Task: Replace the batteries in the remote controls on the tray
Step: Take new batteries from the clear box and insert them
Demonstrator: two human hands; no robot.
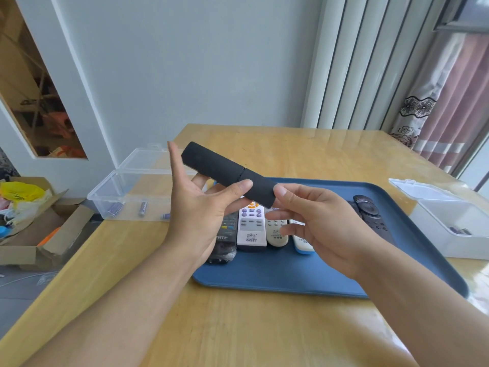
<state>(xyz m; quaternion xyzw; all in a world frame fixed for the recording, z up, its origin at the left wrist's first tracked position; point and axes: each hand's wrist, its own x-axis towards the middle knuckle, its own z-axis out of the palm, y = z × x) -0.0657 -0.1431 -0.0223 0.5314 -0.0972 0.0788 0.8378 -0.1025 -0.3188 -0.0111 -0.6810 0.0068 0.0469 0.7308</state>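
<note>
- Above a blue tray [264, 276] on a wooden desk [238, 327], a person holds a black remote [227, 173] clear of everything, tilted down to the right.
- Left hand [195, 207] forms a loose grip: thumb pressed on the remote's top, fingers spread beneath.
- Right hand [312, 218] pinches the remote's lower end, a seam showing just beyond the fingertips.
- Other remotes [251, 229] lie side by side on the tray.
- Clear box [132, 186] with batteries [143, 209] sits at the desk's left edge; white box [449, 221] sits just right of the tray.
</note>
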